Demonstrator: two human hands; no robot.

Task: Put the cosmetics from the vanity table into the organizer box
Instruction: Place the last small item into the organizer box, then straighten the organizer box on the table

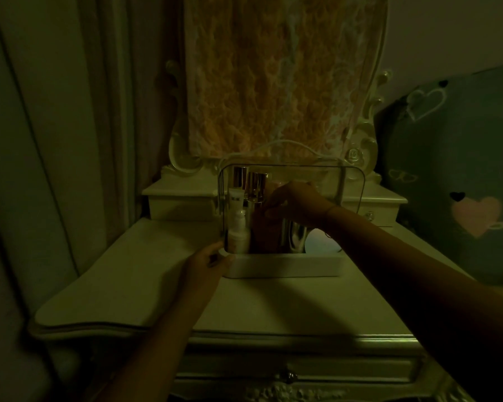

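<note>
A white organizer box [285, 266] with a clear upright front stands in the middle of the pale vanity table [145, 274]. Inside at its left are a white pump bottle [238, 230], a white tube [236, 198] and bottles with gold caps [256, 181]. My left hand [206, 264] grips the box's front left corner. My right hand [296, 203] is inside the box, fingers curled around a dark bottle [266, 227] standing among the others. A shiny silver container [295, 236] and a pale round item [320, 242] sit in the box under my right wrist.
A cloth-draped mirror [273, 76] with a carved frame rises behind the box. Small drawer units [180, 198] flank it at the table's back. Curtains [55, 126] hang at left. A dark heart-patterned cushion [459, 169] leans at right. The scene is dim.
</note>
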